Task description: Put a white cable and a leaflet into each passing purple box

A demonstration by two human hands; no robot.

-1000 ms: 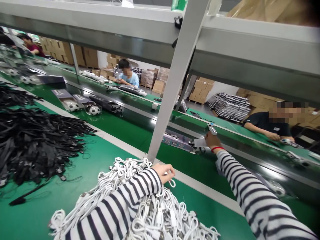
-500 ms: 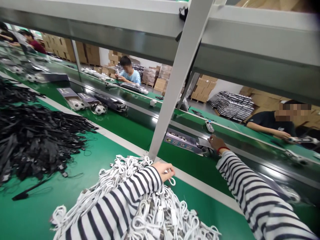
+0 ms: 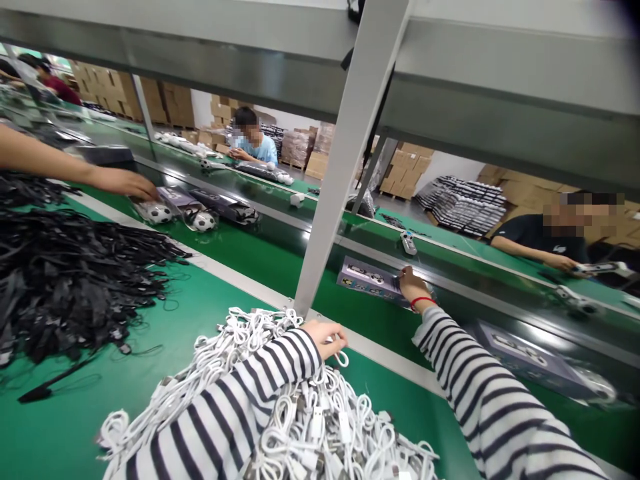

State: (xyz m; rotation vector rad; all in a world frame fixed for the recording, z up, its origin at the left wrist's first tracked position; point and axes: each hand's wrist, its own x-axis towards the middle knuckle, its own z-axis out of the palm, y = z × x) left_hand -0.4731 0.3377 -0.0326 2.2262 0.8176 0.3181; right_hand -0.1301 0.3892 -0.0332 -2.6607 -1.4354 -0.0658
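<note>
My left hand (image 3: 327,339) hovers over the heap of white USB cables (image 3: 320,420), its fingers closed on a bundled white cable (image 3: 343,359) whose loop hangs below them. Across the belt, my right hand (image 3: 414,288) is closed on the near-right end of a purple-grey printed box (image 3: 367,279). Its fingertips are partly hidden behind the hand, and so is that end of the box. A red band circles the right wrist. Both sleeves are striped black and white.
Another person's hand (image 3: 133,181) reaches from the left onto boxed football-patterned items (image 3: 160,213). Black straps (image 3: 85,280) lie heaped at left. A slanted metal post (image 3: 345,153) stands between my hands. Another box (image 3: 530,357) lies right on the green belt. Two co-workers sit opposite.
My right hand has shifted slightly left and closer over the box end, covering the pale flap seen before. A co-worker's arm has entered from the left. The box at right shows more fully.
</note>
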